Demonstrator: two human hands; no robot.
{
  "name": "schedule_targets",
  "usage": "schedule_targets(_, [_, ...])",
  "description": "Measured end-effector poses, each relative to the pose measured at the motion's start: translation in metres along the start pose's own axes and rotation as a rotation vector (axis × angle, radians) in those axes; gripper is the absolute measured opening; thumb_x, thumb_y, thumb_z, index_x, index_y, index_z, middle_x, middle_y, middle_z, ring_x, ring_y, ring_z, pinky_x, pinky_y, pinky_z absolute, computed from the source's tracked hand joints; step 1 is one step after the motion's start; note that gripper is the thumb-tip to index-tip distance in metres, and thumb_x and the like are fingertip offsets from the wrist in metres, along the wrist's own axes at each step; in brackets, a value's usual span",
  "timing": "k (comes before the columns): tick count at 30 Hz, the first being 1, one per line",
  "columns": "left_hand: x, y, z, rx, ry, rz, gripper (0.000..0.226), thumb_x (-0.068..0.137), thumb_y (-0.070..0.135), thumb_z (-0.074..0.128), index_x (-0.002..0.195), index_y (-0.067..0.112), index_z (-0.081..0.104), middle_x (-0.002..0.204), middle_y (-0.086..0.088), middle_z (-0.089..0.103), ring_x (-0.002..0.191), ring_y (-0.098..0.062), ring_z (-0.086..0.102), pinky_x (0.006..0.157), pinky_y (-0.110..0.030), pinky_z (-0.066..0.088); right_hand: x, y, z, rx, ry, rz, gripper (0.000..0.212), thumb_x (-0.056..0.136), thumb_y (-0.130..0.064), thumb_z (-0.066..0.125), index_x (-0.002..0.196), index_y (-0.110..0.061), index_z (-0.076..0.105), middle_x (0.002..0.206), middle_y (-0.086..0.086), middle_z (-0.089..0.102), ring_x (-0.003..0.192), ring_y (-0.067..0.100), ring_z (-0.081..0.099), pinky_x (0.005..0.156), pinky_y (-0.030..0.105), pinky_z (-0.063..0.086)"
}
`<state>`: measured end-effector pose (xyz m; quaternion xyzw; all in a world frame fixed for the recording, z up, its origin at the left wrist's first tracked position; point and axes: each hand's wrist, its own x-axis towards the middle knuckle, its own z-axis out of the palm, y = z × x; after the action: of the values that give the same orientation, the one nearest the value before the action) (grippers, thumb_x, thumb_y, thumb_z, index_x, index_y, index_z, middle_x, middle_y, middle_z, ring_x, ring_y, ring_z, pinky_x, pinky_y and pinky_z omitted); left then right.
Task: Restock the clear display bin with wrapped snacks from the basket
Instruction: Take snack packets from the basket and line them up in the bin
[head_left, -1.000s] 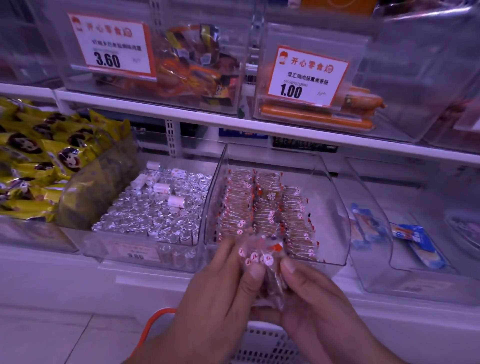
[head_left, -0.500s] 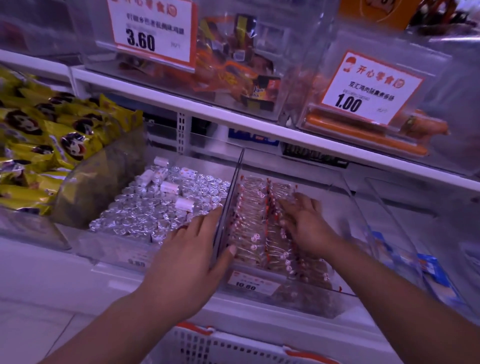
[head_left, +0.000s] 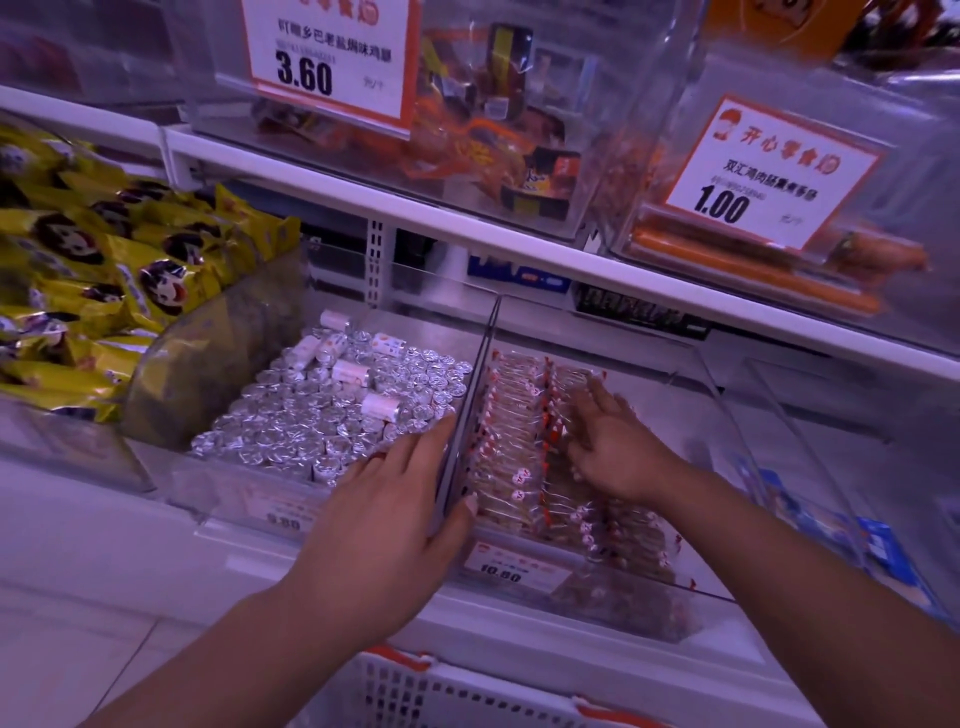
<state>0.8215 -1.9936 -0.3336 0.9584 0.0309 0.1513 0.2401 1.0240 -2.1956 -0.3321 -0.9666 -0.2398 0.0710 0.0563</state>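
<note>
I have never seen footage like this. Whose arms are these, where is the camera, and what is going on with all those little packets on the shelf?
There is no machine here: these are a person's two bare hands, filmed by a wide-angle camera worn on the head and looking forward and down, so the arms reach in from the bottom edge.

The person faces a shop shelf. The left hand grips the side wall of the clear display bin, thumb inside the bin, fingers over the neighbouring bin of silver foil sweets. The right hand lies with fingers spread on the rows of wrapped snacks inside the bin, pressing them; it does not look as if it is holding one.

The white basket sits below. Yellow packets lie to the left, and price tags hang on the bins above.
</note>
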Motion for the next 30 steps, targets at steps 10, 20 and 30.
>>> schedule_targets(10, [0.000, 0.003, 0.001, 0.017, 0.034, 0.010, 0.068, 0.090, 0.051, 0.041, 0.151, 0.026, 0.027, 0.131, 0.004, 0.056, 0.110, -0.025, 0.059, 0.090, -0.037, 0.044, 0.004, -0.021, 0.007, 0.297, 0.074, 0.117, 0.079, 0.094, -0.011, 0.050, 0.157, -0.021, 0.003, 0.164, 0.010, -0.015, 0.152, 0.033, -0.002, 0.123, 0.045, 0.016])
schedule_targets(20, [-0.025, 0.012, -0.014, -0.069, 0.203, 0.149, 0.055, 0.090, 0.024, 0.052, 0.143, 0.009, 0.044, 0.141, -0.010, 0.048, 0.128, -0.030, 0.048, 0.105, -0.046, 0.041, -0.089, -0.034, -0.015, 0.359, 0.652, -0.189, 0.052, 0.083, -0.009, 0.056, 0.136, -0.007, 0.053, 0.140, 0.016, 0.050, 0.129, 0.020, 0.047, 0.106, 0.016, 0.030])
schedule_targets(30, [-0.155, -0.042, 0.081, 0.101, -0.475, 0.356, 0.036, 0.094, 0.033, 0.049, 0.127, 0.022, 0.057, 0.121, -0.004, 0.061, 0.107, -0.027, 0.061, 0.093, -0.038, 0.046, -0.240, -0.049, 0.226, 0.288, -0.529, -0.110, 0.025, 0.090, -0.022, 0.056, 0.113, -0.014, 0.062, 0.109, 0.011, 0.066, 0.102, 0.028, 0.063, 0.081, 0.031, 0.048])
